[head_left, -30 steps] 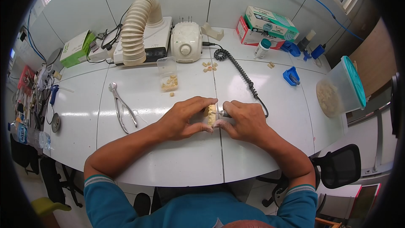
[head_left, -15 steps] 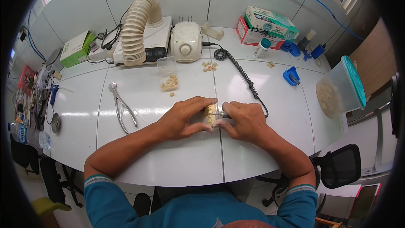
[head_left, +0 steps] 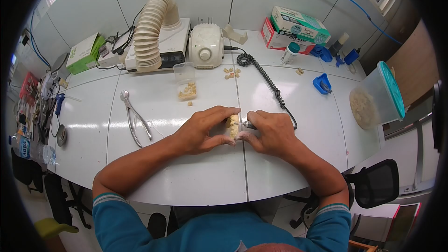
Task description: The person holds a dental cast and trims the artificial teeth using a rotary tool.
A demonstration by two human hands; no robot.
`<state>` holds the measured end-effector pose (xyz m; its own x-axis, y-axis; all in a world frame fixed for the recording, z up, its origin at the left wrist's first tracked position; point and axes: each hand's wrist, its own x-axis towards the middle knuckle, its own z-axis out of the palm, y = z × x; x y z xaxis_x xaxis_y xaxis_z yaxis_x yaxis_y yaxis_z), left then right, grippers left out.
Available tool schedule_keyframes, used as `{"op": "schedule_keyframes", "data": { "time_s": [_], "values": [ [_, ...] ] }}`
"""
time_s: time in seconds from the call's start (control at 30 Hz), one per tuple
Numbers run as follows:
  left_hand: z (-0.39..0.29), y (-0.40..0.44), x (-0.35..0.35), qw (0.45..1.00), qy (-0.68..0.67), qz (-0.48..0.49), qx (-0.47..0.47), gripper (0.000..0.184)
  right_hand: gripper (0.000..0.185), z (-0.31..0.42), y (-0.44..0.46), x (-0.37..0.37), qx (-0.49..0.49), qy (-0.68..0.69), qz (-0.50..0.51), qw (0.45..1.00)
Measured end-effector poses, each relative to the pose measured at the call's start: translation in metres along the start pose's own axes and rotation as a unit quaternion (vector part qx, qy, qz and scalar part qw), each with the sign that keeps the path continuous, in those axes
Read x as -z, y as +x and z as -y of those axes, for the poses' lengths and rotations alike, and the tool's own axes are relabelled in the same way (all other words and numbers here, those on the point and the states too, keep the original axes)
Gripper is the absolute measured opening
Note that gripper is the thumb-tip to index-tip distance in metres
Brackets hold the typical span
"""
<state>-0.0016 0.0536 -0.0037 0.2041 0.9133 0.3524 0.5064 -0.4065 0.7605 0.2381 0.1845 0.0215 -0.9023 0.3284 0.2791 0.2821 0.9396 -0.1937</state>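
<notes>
Between the thumb and fingers of my left hand (head_left: 205, 130) is a yellowish dental cast (head_left: 234, 127) with a row of teeth, held just above the white table. My right hand (head_left: 269, 131) grips a rotary handpiece (head_left: 250, 124), its thin bit pointing left and meeting the cast's right side. The right thumb lies close to the cast's near end. Whitish dust coats the fingertips. A black coiled cord (head_left: 266, 77) runs from the handpiece's side of the table to the white control unit (head_left: 206, 46).
Pliers (head_left: 134, 116) lie at left. A clear box (head_left: 186, 88) of small yellowish pieces stands beyond my left hand, with loose pieces (head_left: 231, 73) nearby. A white suction hose (head_left: 154, 32) arches behind. At right are a blue tray (head_left: 322, 84) and a teal-lidded container (head_left: 373, 98).
The handpiece and right fingers have shifted very slightly against the cast. My left hand and the cast stay almost in the same place.
</notes>
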Motion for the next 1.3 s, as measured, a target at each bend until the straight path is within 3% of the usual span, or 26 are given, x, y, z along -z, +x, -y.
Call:
{"op": "schedule_keyframes", "data": {
  "time_s": [0.73, 0.83, 1.3],
  "values": [
    [0.0000, -0.0004, 0.0005, 1.000, 0.007, -0.007, -0.002, 0.081, 0.048, -0.0007, -0.0008, -0.0021, 0.000, 0.002, -0.013, 1.000],
    [0.0002, 0.0005, -0.0011, 0.999, 0.004, -0.022, -0.035, 0.078, 0.048, -0.0013, -0.0009, -0.0016, 0.003, 0.001, -0.003, 1.000],
    [-0.0016, -0.0002, 0.0003, 1.000, 0.001, -0.006, 0.003, 0.082, 0.046, -0.0007, -0.0005, -0.0007, 0.001, -0.001, 0.003, 1.000]
  ]
}}
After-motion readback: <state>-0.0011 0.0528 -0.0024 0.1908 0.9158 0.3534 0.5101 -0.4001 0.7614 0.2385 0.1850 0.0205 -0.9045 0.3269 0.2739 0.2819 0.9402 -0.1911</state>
